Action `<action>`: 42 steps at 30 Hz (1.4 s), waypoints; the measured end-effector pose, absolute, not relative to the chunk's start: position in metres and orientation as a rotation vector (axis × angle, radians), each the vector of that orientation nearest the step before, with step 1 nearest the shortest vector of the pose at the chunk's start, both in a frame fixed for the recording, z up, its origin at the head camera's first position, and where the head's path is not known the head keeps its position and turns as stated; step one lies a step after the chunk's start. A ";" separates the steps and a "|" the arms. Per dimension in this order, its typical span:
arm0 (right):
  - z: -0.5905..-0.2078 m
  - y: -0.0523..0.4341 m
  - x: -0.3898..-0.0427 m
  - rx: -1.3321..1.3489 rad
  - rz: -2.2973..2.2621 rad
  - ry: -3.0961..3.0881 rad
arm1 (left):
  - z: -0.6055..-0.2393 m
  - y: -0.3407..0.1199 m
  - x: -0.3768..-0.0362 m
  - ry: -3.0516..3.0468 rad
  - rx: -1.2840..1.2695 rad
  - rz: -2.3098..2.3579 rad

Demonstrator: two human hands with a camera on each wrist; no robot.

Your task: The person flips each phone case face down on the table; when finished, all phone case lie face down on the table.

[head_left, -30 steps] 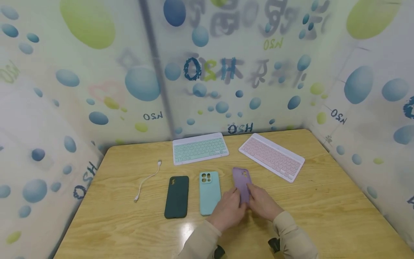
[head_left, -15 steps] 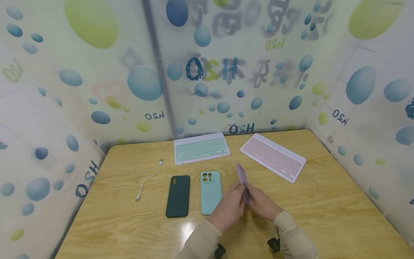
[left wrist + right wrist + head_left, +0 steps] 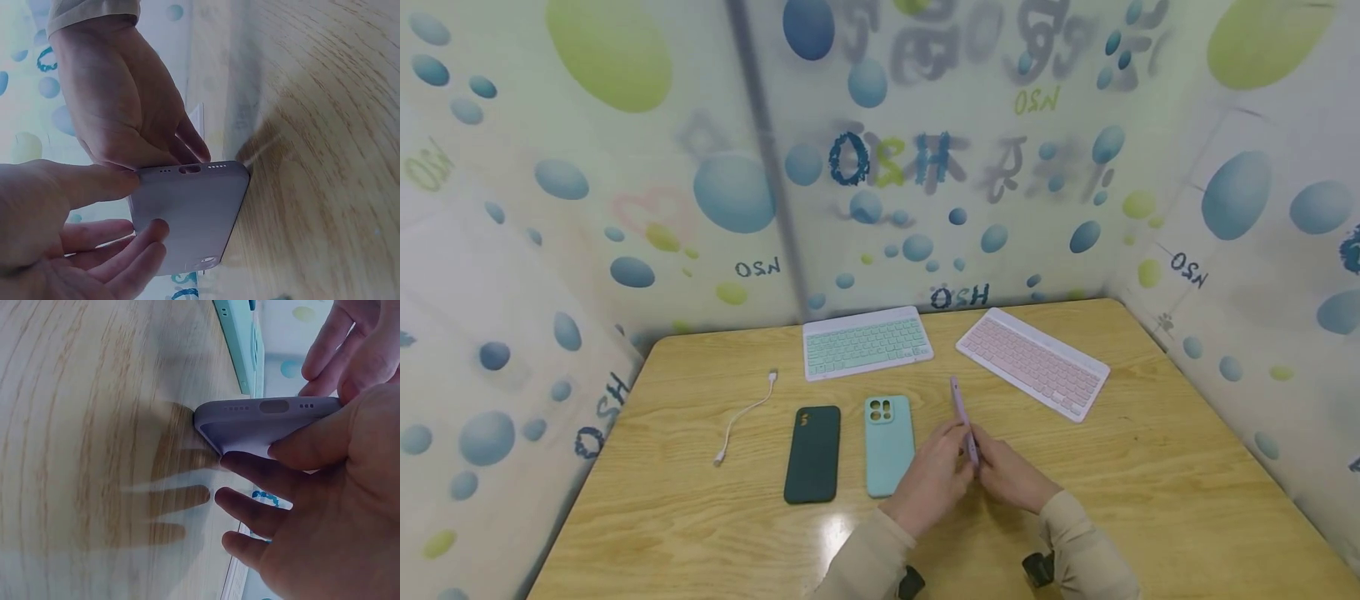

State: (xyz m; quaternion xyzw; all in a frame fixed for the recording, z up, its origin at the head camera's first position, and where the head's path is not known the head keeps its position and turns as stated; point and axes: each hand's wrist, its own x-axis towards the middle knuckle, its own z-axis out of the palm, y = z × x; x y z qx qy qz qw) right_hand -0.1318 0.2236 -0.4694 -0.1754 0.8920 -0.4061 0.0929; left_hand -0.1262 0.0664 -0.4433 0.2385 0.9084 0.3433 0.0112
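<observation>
Pinched between left hand (image 3: 928, 483) and right hand (image 3: 1011, 475): a lilac, soft-looking silicone phone case (image 3: 964, 417), stood on one long edge just right of the mint-green silicone phone case (image 3: 889, 446). Seen from the left wrist, left thumb along the lilac case's (image 3: 187, 219) bottom end, by the port cut-outs, and left fingers curled against its flat face. Seen from the right wrist, right fingers spread under the other face and right thumb over the bottom end. Lower long edge touching or just off the light wooden table (image 3: 1150, 500); cannot tell which.

Judged as mid-turn: case tipped halfway between its two faces, neither side down yet. Calls next for a loose, rolling grip from both hands, an easy tilt to one side, and enough room to the right to stay off the mint-green case.

Left of the mint-green case, a dark green silicone phone case (image 3: 812, 454); further left, a short white charging cable (image 3: 745, 417). Beyond the mint-green case, a small white keyboard with mint keys (image 3: 867, 343); beyond and to its right, a white keyboard with pink keys (image 3: 1032, 362), set askew.
</observation>
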 end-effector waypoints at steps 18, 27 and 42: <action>-0.463 0.224 -0.128 -0.339 -1.290 2.741 | -0.445 0.071 -0.128 2.717 0.603 1.185; -0.457 0.224 -0.126 -0.290 -1.325 2.818 | -0.455 0.074 -0.129 2.674 0.597 1.289; -0.460 0.228 -0.129 -0.155 -1.314 2.921 | -0.471 0.077 -0.129 2.688 0.557 1.105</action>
